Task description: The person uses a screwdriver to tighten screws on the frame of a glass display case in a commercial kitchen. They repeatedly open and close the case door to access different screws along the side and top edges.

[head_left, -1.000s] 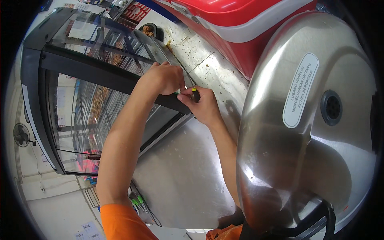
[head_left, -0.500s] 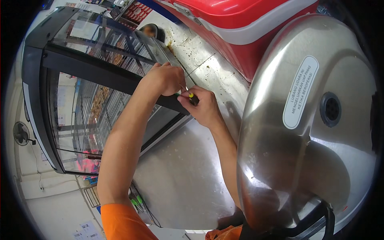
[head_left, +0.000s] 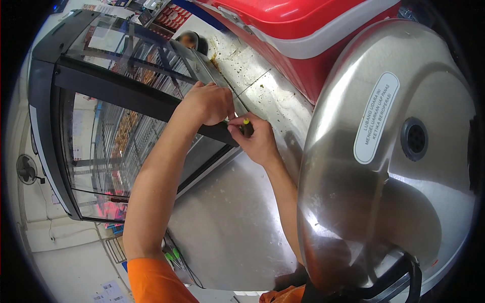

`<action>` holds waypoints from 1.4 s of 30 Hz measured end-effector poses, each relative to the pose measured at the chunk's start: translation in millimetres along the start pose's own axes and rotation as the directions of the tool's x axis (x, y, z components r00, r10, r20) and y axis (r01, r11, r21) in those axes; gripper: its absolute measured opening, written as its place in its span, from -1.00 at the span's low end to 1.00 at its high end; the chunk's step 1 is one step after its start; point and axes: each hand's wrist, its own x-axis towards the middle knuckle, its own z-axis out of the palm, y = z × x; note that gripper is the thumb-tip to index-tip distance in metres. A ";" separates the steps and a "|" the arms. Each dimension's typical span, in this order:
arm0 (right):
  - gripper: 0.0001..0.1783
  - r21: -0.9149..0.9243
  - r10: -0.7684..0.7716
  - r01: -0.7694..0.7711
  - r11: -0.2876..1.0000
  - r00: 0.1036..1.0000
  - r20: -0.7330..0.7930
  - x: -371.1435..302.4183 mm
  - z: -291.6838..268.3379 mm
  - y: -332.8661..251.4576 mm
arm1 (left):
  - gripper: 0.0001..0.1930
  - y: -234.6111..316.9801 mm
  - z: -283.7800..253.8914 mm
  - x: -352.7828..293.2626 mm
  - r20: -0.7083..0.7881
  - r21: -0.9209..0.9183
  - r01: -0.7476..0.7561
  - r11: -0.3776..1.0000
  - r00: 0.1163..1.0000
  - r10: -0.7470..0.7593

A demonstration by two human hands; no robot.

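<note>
My right hand grips a small screwdriver whose handle is black and yellow. Its thin shaft runs toward the fingers of my left hand. That left hand is closed, knuckles up, at the lower end of the black frame post of a glass display case. Whatever its fingertips pinch is hidden behind the hand. Both hands sit close together at the case's corner, and the screwdriver tip is too small and covered to make out.
A large stainless steel cooker lid stands close on my right. Behind it is a red cooler box with a white band. The metal counter stretches below my arms. Green-handled utensils lie near my left elbow, and crumbs dot the far counter.
The screwdriver's yellow part has shifted slightly to the right as my right hand turned a little. My left hand stays at nearly the same spot on the case corner.
</note>
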 end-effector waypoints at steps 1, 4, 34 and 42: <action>-0.89 0.080 0.067 -0.065 0.995 0.997 -0.023 -1.3 1.1 2.0 | -0.69 1.0 -2.5 -0.5 -0.016 -0.001 -0.003 1.000 1.000 0.003; -0.88 0.203 0.205 -0.195 0.960 0.978 -0.029 -5.6 3.8 7.5 | -0.69 1.7 -4.4 0.6 -0.040 0.001 -0.010 1.000 0.999 0.010; -0.87 -0.210 -0.119 0.116 0.971 0.993 0.002 1.6 -3.4 -5.4 | -0.77 -0.2 1.3 6.1 -0.088 0.030 -0.042 0.999 0.995 0.044; -0.84 -0.030 0.059 -0.060 0.998 0.998 -0.029 -4.0 3.7 0.7 | -0.73 -4.7 9.3 6.1 -0.094 -0.011 -0.015 1.000 0.995 0.014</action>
